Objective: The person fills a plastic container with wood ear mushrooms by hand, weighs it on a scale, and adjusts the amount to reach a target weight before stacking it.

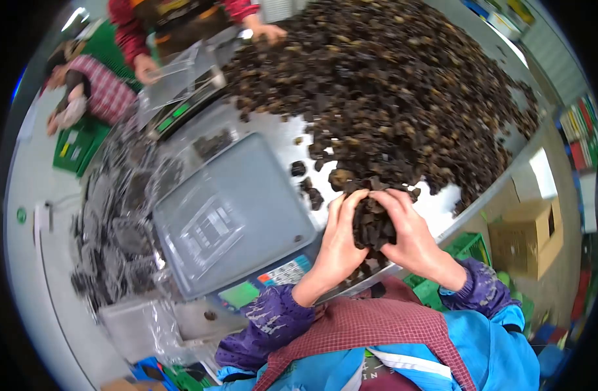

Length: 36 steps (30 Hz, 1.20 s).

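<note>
Both my hands cup a heap of dark brown pieces that look like dried mushrooms, at the near edge of the metal table. My left hand curls around the heap's left side, and my right hand closes on its right side, fingertips nearly meeting on top. Just beyond lies the big pile of the same dried mushrooms. Left of my hands stands a grey weighing scale with a keypad and a lit green display. A clear plastic bag lies flat on its platform.
Filled clear packets are heaped along the left side, with flat plastic bags nearer me. Across the table, a person in red sleeves works by a second scale. A green crate and cardboard box stand at right.
</note>
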Available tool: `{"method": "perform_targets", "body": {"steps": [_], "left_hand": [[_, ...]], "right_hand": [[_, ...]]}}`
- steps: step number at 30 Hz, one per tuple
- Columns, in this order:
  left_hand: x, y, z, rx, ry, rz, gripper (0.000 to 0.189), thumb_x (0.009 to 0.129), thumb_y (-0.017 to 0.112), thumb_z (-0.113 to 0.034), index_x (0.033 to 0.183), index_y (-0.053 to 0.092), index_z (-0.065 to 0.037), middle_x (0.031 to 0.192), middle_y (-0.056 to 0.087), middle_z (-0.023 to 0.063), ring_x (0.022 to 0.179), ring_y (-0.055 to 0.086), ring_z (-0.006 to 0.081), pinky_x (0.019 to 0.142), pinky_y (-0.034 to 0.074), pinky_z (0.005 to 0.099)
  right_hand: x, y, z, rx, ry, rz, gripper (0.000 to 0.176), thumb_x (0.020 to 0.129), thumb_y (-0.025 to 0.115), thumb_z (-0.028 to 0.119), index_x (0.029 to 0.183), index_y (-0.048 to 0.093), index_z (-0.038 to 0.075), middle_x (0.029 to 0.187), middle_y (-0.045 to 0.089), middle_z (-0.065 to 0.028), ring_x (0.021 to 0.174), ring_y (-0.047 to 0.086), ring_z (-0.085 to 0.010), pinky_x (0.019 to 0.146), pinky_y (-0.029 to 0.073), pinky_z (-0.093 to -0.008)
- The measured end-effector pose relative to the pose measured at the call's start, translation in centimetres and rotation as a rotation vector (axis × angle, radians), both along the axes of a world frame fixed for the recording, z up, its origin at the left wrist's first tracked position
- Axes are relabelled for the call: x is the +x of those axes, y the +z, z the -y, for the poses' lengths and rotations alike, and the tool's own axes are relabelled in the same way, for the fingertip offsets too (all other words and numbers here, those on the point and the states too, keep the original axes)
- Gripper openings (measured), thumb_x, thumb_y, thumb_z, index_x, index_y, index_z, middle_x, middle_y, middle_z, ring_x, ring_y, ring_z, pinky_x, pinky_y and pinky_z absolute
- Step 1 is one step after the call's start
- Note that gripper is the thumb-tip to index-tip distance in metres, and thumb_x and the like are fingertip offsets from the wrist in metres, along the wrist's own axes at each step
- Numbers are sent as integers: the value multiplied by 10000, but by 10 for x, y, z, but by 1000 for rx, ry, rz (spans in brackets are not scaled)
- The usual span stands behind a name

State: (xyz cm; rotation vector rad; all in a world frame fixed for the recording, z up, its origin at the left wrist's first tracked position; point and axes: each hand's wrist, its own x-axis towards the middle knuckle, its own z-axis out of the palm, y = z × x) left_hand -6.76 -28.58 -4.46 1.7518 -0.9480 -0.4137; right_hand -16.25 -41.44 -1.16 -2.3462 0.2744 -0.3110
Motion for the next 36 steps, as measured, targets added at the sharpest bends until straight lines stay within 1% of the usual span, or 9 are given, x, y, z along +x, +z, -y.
{"method": "perform_targets", "body": {"steps": [7, 14, 16, 20, 26, 28, 30, 31, 36], "left_hand": [[58, 73, -91, -21, 364, 339, 769, 593, 672, 78, 1288, 404, -114, 1216, 389, 194, 1156, 421, 381, 970, 389, 401], [99, 49, -190, 157, 699, 499, 814, 572, 702, 88, 1295, 383, -108, 1246, 370, 201, 1152, 414, 391, 978, 381, 415], [100, 19, -207, 332, 608, 463, 776, 592, 657, 67, 1299, 365, -68, 1253, 373, 205, 1160, 410, 386, 1005, 357, 406], [82, 33, -190, 433, 484, 287, 809, 651, 678, 4, 1361, 305, -104, 1298, 324, 252, 1195, 382, 443, 1002, 373, 431], [73, 69, -178, 670, 372, 277, 840, 668, 728, -61, 1385, 303, -158, 1356, 331, 223, 1161, 429, 431, 980, 396, 423], [69, 78, -184, 696, 361, 319, 834, 664, 743, -87, 1380, 320, -161, 1356, 355, 222, 1171, 432, 419, 975, 398, 423], [68, 85, -191, 701, 336, 336, 811, 666, 742, -94, 1368, 340, -146, 1360, 361, 225, 1197, 419, 407, 985, 389, 423], [71, 84, -196, 674, 331, 337, 758, 692, 728, -117, 1357, 364, -138, 1355, 377, 203, 1213, 414, 377, 945, 427, 447], [77, 78, -225, 490, 390, 394, 685, 705, 711, -107, 1323, 417, -130, 1307, 443, 181, 1177, 462, 348, 906, 450, 425]], "right_hand": [[95, 55, -72, -28, 273, 254, 764, 576, 678, -46, 1274, 416, 120, 1210, 443, -207, 1047, 521, -406, 844, 487, -426], [185, 9, -155, -47, 541, 483, 689, 660, 678, 13, 1278, 412, 166, 1191, 459, -172, 996, 539, -380, 773, 520, -422], [190, -7, -155, -237, 634, 264, 578, 744, 603, 38, 1278, 424, 169, 1133, 485, -179, 950, 563, -377, 756, 521, -416], [175, 9, -129, -222, 665, 25, 611, 704, 599, -43, 1271, 458, 136, 1129, 507, -194, 968, 573, -385, 802, 503, -417], [156, 19, -88, 99, 663, -7, 572, 711, 581, -66, 1252, 494, 99, 1093, 547, -181, 1017, 547, -357, 849, 468, -387], [153, 17, -84, 76, 644, 127, 509, 719, 572, -69, 1204, 521, 73, 1021, 584, -142, 891, 610, -263, 733, 514, -338], [147, 29, -79, 583, 429, -266, 441, 730, 556, -69, 1152, 536, 58, 945, 598, -74, 746, 615, -142, 570, 517, -262], [144, 23, -74, 665, 393, -192, 364, 745, 551, -60, 1092, 549, 51, 893, 588, -24, 648, 581, -67, 470, 477, -197], [117, 17, -27, 902, 112, -103, 291, 791, 531, -24, 1056, 532, 95, 868, 574, -25, 630, 603, -99, 417, 449, -186]]}}
